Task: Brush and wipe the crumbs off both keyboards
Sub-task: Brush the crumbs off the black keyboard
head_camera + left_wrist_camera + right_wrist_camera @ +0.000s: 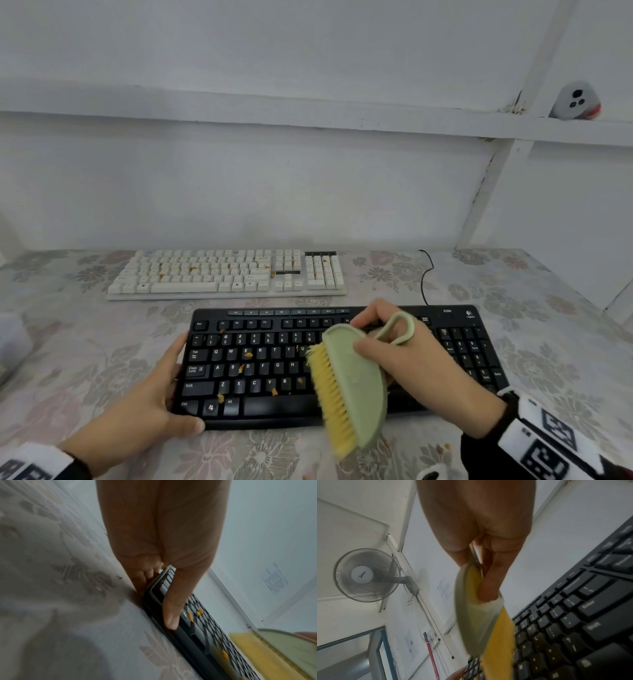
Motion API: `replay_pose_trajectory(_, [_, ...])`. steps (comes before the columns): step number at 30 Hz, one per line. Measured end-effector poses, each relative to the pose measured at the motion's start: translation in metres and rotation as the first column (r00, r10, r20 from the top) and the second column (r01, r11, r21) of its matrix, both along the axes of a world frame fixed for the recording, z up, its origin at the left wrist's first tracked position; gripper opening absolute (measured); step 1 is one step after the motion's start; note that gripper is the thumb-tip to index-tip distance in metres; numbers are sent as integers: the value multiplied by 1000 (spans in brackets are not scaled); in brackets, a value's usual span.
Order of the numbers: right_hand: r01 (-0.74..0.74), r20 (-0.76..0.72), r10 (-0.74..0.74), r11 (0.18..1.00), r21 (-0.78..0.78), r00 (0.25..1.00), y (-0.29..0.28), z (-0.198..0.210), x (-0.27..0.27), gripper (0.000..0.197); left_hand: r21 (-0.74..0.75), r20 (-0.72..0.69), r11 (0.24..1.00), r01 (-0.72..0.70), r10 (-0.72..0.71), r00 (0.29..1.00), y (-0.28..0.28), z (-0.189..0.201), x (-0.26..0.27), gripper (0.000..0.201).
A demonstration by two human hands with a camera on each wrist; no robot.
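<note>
A black keyboard [260, 363] lies near me on the flowered tablecloth, with orange crumbs [248, 355] scattered over its left keys. My left hand [161, 394] grips its left end, thumb on the front corner [171, 615]. My right hand [394, 346] holds a pale green brush [359, 387] with yellow bristles [330, 390] over the keyboard's middle, tilted, bristles facing left. In the right wrist view the brush [476, 615] hangs beside the keys [573, 615]. A white keyboard [226, 274] with crumbs lies farther back.
A black cable [424, 274] runs from behind the black keyboard towards the wall. A few crumbs [445, 445] lie on the tablecloth [548, 342] near the front edge. A shelf rail holds a small grey device [575, 101]. A wall fan [364, 574] shows in the right wrist view.
</note>
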State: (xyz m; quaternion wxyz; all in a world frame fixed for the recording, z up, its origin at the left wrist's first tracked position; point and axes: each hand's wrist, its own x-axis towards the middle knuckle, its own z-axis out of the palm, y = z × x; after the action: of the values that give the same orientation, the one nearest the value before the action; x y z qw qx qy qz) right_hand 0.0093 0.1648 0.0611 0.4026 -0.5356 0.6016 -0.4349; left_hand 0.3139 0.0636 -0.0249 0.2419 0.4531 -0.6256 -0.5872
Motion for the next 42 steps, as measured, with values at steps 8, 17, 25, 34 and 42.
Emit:
replay_pose_trajectory(8, [107, 47, -103, 989, -105, 994, -13, -6, 7, 10, 4, -2, 1000, 8, -8, 1000, 0, -1, 2, 117])
replay_pose_trajectory(17, [-67, -45, 67, 998, 10, 997, -5, 4, 5, 7, 13, 15, 1000, 27, -27, 1000, 0, -1, 3, 122])
replay_pose_trajectory(25, [72, -41, -78, 989, -129, 996, -15, -6, 7, 10, 0, 19, 1000, 25, -25, 1000, 1, 0, 2, 114])
replay_pose_trajectory(34, [-96, -22, 97, 995, 14, 995, -6, 3, 8, 7, 4, 33, 1000, 16, -16, 999, 1, -1, 3, 115])
replay_pose_trajectory(42, [26, -54, -33, 993, -116, 998, -12, -13, 10, 13, 3, 57, 1000, 9, -9, 998, 3, 2, 1, 113])
